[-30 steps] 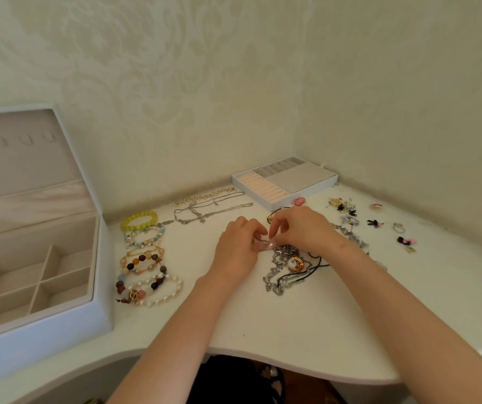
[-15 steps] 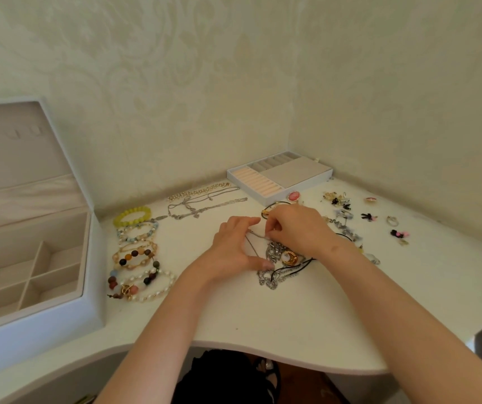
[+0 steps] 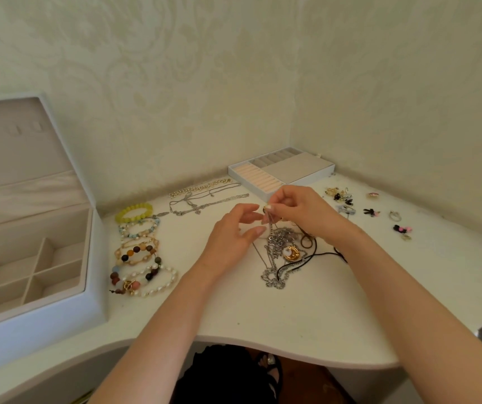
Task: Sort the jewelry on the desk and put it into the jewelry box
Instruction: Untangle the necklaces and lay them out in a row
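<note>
The right hand [image 3: 301, 211] is up above the white surface [image 3: 263, 310]. Its fingers [image 3: 282, 198] are pressed together on a thin silver chain [image 3: 271, 225]. The chain hangs down from these fingers to a messy pile of necklaces [image 3: 274, 269] that lies just under them. In the pile are a round gold charm [image 3: 290, 253] and a black cord [image 3: 321, 255], a bit closer to the person than the fingers.

The left hand [image 3: 231, 240] is just beside the right one. Its fingers [image 3: 245, 209] are apart and softly bent, very near the chain. I cannot see them hold anything.

Left of the fingers, a row of bead bracelets [image 3: 140, 249] lies on the surface, with a yellow-green bracelet [image 3: 133, 212] at the far end. Past the left fingers, some long chains [image 3: 204, 199] lie stretched out. Past the right fingers, touching the wall, sits a flat tray [image 3: 295, 169]. To the right of the fingers, small earrings and rings [image 3: 373, 212] are spread about.

The jewelry box [image 3: 44, 322] stands far to the left of the fingers. Its lid is up, and its little square parts can be seen inside.
</note>
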The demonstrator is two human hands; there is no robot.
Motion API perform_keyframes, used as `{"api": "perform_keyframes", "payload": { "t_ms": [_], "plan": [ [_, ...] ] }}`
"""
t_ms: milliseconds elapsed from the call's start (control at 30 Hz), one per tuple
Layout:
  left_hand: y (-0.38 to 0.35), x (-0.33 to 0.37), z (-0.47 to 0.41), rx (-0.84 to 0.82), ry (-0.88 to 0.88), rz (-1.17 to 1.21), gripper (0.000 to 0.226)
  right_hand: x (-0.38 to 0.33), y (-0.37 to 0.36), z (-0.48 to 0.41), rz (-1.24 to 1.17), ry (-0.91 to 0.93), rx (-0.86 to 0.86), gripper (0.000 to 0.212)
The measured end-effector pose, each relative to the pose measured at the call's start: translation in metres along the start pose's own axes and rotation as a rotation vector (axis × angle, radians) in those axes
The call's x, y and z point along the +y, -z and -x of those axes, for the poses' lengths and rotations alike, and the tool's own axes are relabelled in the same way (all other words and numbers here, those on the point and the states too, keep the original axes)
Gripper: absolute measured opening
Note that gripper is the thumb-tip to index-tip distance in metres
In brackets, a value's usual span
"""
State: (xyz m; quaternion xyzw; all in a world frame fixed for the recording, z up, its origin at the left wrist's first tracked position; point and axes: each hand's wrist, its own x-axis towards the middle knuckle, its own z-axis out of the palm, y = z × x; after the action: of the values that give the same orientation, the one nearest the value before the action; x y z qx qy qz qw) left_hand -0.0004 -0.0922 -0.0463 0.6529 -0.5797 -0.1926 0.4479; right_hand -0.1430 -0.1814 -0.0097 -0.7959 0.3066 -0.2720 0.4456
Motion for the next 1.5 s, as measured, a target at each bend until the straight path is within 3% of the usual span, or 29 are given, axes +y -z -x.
{"api": "perform_keyframes", "payload": {
  "t_ms": [167,267,400,633,900,1067,1233,1333,1500],
  "plan": [
    [0.003,0.004,0.0,-0.033,-0.052,0.143,0.014,-0.005,-0.003,0.002,-0.151,0.071,0.021,0.006],
    [0.004,0.008,0.001,-0.055,-0.074,0.186,0.009,-0.008,-0.001,0.003,-0.284,0.088,0.055,0.005],
    [0.001,0.01,0.003,-0.149,-0.075,0.256,0.011,-0.009,0.001,0.004,-0.415,0.125,0.052,0.012],
    [0.002,0.009,0.003,-0.106,-0.066,0.353,0.017,-0.014,0.006,0.005,-0.638,0.19,0.094,0.017],
    [0.004,0.011,0.003,0.043,-0.036,0.387,0.022,-0.012,0.007,0.004,-0.593,0.17,0.178,0.017],
    [0.009,0.014,0.003,0.111,0.02,0.527,0.021,-0.013,0.008,0.006,-0.539,0.15,0.18,0.016],
    [0.005,0.017,0.007,-0.018,0.019,0.391,0.004,-0.014,0.01,0.006,-0.62,0.177,0.118,0.014],
    [0.0,0.012,0.006,-0.128,-0.006,0.257,0.015,-0.015,0.009,0.007,-0.72,0.216,0.038,0.015],
    [0.0,0.01,0.006,-0.122,-0.049,0.132,0.015,-0.015,0.008,0.006,-0.766,0.289,0.022,0.015]
  ]
}}
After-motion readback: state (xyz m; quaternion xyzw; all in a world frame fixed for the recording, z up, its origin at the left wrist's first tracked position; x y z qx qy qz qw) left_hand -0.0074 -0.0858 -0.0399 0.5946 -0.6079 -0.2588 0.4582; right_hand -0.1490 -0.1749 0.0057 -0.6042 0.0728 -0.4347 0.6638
